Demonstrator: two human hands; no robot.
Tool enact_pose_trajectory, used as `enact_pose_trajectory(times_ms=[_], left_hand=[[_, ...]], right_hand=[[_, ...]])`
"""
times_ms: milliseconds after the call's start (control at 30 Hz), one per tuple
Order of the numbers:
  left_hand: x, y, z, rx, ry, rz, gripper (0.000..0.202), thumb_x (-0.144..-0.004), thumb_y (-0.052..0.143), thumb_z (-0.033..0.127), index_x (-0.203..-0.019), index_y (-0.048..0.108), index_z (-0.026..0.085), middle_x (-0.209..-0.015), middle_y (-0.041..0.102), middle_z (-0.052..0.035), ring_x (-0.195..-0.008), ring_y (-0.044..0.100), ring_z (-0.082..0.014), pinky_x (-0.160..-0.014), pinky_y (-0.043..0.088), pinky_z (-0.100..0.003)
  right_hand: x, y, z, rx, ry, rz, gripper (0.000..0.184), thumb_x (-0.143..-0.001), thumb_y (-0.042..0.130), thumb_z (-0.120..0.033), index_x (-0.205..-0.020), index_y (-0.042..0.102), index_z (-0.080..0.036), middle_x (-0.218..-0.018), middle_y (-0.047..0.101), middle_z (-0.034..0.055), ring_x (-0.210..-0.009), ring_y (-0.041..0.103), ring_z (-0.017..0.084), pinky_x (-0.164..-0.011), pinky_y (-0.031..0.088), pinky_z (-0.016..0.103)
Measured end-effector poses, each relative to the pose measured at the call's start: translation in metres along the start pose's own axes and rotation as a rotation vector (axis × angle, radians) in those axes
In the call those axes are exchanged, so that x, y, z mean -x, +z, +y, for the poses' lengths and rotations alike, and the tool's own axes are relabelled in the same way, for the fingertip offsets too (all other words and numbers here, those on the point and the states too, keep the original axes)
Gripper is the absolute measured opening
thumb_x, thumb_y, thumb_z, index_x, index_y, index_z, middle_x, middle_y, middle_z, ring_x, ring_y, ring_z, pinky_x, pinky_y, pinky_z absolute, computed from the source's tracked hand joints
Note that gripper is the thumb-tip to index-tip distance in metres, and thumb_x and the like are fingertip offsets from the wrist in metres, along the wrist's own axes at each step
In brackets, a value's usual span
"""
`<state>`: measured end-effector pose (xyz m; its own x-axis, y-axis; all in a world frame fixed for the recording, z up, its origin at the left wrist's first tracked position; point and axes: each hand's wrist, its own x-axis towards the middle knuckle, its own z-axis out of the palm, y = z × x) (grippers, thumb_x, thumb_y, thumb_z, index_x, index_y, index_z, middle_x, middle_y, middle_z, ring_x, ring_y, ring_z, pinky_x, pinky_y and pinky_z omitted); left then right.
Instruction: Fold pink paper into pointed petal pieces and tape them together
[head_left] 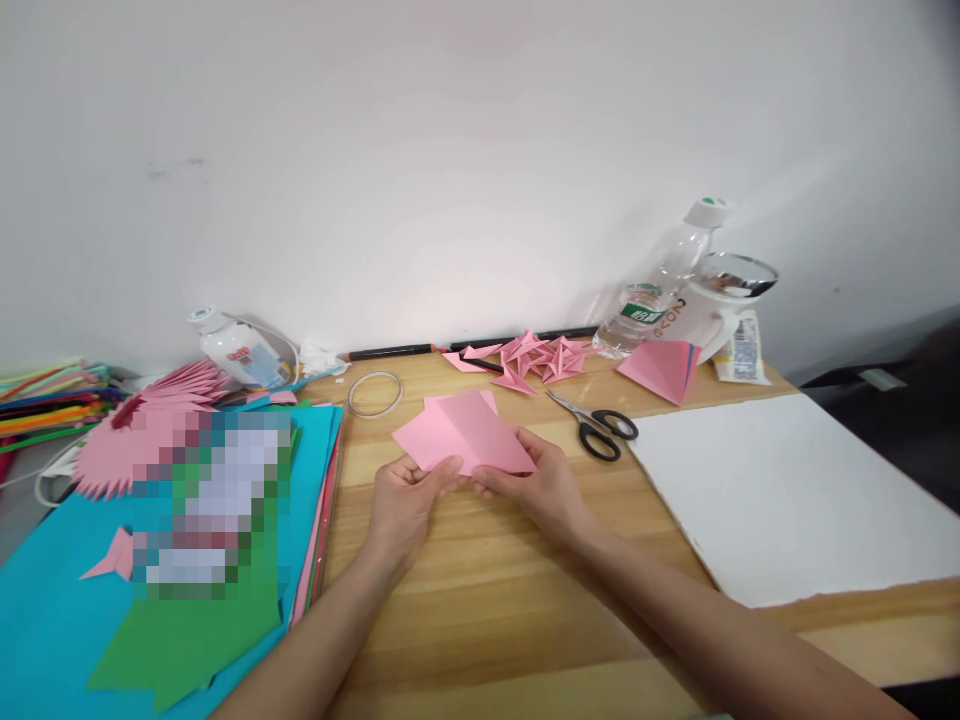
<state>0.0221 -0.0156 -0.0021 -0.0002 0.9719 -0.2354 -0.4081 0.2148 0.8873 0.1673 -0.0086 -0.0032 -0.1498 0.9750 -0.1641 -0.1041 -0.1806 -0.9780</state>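
Pink paper (457, 430): looks mid-fold, left hand (405, 500) clamped on its 7 o'clock edge, right hand (544, 485) on 5 o'clock; next move likely needs edges aligned, creased

clear capped bottle (651, 292), white mug (703, 308), pale wall (450, 170)

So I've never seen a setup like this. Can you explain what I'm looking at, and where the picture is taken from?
There is no machine: a person works with two bare hands. The one picture comes from a camera worn on their head, looking forward and down. The left hand and right hand together hold pink paper over a wooden table. Beyond it lie folded pink pieces; to the right are scissors and a white board. On the left, green paper lies on blue sheets, partly blurred out.
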Motion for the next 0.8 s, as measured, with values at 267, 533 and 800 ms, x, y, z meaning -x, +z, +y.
enact_pose_trajectory(times_ms=[267,533,800], left_hand=[[-0.0003,0.0008,-0.0018,0.047,0.013,0.017,0.026,-0.058,0.077,0.019,-0.081,0.070,0.009,-0.078,0.073,-0.0090,-0.070,0.066,-0.0184,-0.068,0.053,-0.030],[-0.0002,0.0016,-0.0037,0.071,0.012,0.025,0.025,-0.058,0.077,0.019,-0.082,0.070,0.011,-0.079,0.073,-0.0079,-0.070,0.065,-0.0176,-0.068,0.051,-0.029],[0.0035,0.0048,-0.0096,0.038,0.027,0.022,0.020,-0.056,0.078,0.020,-0.072,0.070,0.012,-0.069,0.071,-0.0044,-0.058,0.060,-0.0121,-0.060,0.048,-0.024]], right_hand=[[0.0016,0.0009,0.0058,-0.028,-0.064,-0.008,0.043,-0.061,0.072,-0.032,-0.095,0.050,-0.017,-0.075,0.065,0.0017,-0.063,0.061,0.015,-0.061,0.050,0.027],[0.0029,0.0028,0.0056,-0.023,-0.044,-0.004,0.037,-0.061,0.071,-0.028,-0.090,0.051,-0.016,-0.069,0.062,-0.0009,-0.059,0.058,0.013,-0.057,0.046,0.024],[0.0028,0.0063,0.0064,0.037,-0.066,0.065,0.031,-0.061,0.067,-0.027,-0.085,0.049,-0.018,-0.063,0.060,-0.0020,-0.055,0.057,0.013,-0.052,0.045,0.023]])
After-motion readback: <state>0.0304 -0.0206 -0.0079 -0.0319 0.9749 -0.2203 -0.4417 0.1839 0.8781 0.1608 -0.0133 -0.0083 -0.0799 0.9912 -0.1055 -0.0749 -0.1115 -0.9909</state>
